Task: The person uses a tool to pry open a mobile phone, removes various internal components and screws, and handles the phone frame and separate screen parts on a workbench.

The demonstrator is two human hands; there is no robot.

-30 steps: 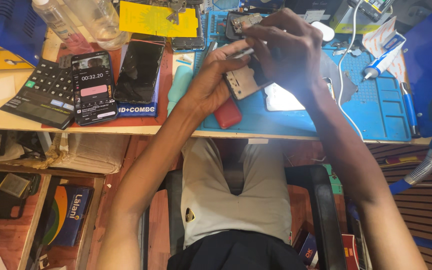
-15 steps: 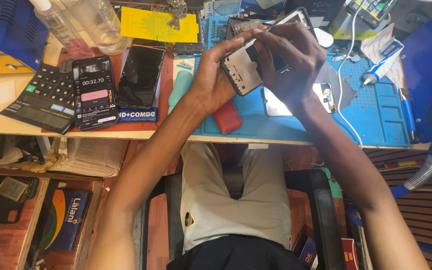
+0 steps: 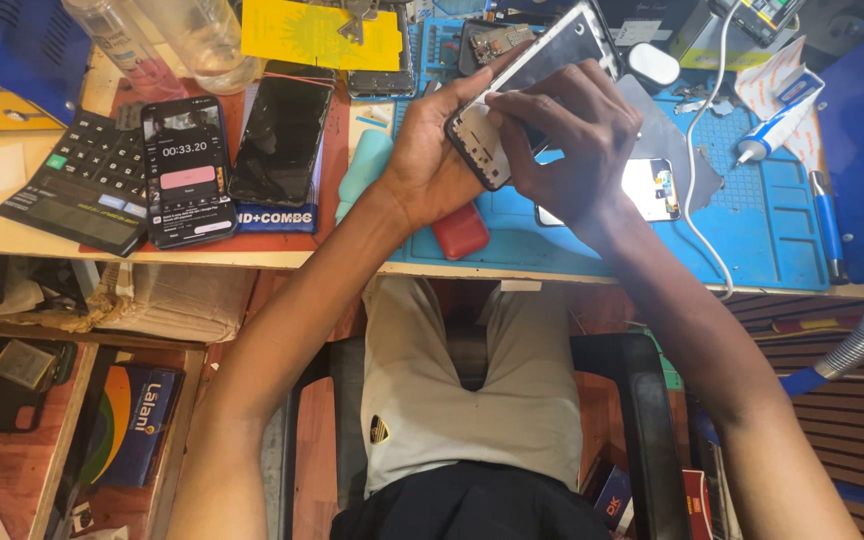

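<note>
My left hand cradles the opened phone tilted; right hand fingertips pinch at its 6 o'clock edge. Best pressed evenly, no flexing.

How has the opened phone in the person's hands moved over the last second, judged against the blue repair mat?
Yes. The opened phone has risen and tilted toward the far edge of the blue repair mat, held by left hand and right hand.

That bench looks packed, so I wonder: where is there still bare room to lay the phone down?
Bare blue mat shows between the white cable and the blue pen, and along the front edge beside the red block. The back row and the left side, with calculator and two phones, are crowded.
</note>
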